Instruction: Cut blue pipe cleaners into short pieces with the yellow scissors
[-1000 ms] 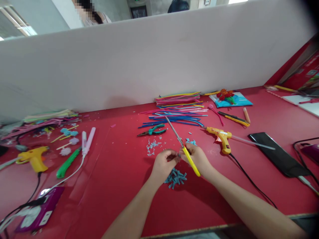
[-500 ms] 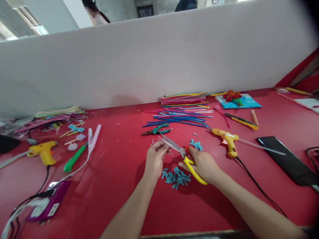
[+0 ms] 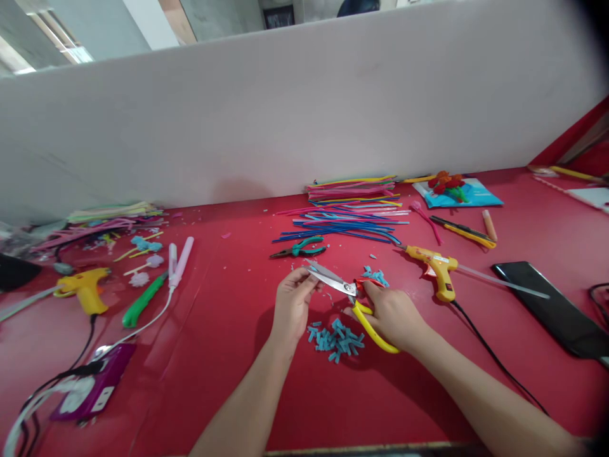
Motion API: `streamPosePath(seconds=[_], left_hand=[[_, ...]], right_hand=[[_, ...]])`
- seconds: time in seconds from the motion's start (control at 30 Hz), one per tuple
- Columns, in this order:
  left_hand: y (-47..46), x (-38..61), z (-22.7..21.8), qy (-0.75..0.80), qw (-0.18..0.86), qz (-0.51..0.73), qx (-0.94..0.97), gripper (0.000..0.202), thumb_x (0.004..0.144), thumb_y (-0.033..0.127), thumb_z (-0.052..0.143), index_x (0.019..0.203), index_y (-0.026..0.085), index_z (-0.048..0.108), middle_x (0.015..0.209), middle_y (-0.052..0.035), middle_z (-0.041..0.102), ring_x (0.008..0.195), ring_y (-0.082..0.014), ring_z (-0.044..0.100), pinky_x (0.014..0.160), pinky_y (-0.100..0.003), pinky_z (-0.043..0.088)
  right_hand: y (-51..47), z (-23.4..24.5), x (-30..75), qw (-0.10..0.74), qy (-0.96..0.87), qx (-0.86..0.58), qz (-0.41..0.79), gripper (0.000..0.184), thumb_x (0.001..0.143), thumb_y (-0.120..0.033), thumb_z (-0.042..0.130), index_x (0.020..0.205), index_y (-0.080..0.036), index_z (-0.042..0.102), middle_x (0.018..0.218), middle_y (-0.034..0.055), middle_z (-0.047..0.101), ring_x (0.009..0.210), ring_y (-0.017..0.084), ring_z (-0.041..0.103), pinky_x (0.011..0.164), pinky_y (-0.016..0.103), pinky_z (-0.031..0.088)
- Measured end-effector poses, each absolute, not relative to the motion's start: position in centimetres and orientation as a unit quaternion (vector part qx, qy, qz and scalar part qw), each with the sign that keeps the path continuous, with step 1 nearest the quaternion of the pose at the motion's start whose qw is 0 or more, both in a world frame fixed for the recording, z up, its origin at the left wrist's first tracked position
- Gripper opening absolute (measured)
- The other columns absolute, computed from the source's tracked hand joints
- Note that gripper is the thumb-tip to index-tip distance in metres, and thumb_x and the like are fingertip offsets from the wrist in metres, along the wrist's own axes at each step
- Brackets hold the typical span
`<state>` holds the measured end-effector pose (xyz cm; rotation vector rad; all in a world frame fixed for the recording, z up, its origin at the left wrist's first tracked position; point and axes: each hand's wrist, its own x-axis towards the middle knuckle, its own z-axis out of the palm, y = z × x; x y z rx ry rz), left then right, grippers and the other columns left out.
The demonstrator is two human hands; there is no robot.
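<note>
My right hand (image 3: 392, 312) grips yellow-handled scissors (image 3: 349, 293), blades pointing left. The blade tips meet my left hand (image 3: 292, 303), whose fingers are pinched on something small I cannot make out. Below and between both hands lies a heap of short blue pipe-cleaner pieces (image 3: 337, 337) on the red table (image 3: 228, 355). A smaller cluster of blue pieces (image 3: 375, 275) lies just above my right hand.
Green-handled pliers (image 3: 301, 249) and a spread of coloured pipe cleaners (image 3: 349, 212) lie beyond the hands. A yellow glue gun (image 3: 435, 266) with cord sits right, a black phone (image 3: 552, 304) further right. Another glue gun (image 3: 83, 289), green knife (image 3: 143, 301) and purple power strip (image 3: 92, 387) lie left. A white partition (image 3: 285, 114) backs the table.
The scissors swung from pointing up and away to pointing left, with blades apart. My left hand rose to meet the blade tips. The camera view shifted slightly.
</note>
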<state>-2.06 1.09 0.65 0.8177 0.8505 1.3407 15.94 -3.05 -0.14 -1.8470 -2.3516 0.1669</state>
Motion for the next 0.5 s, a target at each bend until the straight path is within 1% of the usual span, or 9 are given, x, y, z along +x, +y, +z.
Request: streamPosePath(seconds=[0.5], left_hand=[[1.01, -2.05, 0.7, 0.365, 0.631, 0.585, 0.355, 0.006, 0.066, 0.012, 0.06, 0.071, 0.015, 0.063, 0.066, -0.0001, 0.06, 0.059, -0.0077, 0.052, 0.06, -0.021, 0.04]], right_hand=[[-3.14, 0.12, 16.03, 0.072, -0.784, -0.616, 0.027, 0.04, 0.079, -0.055, 0.027, 0.073, -0.018, 0.043, 0.053, 0.0022, 0.056, 0.047, 0.015, 0.052, 0.044, 0.025, 0.013]])
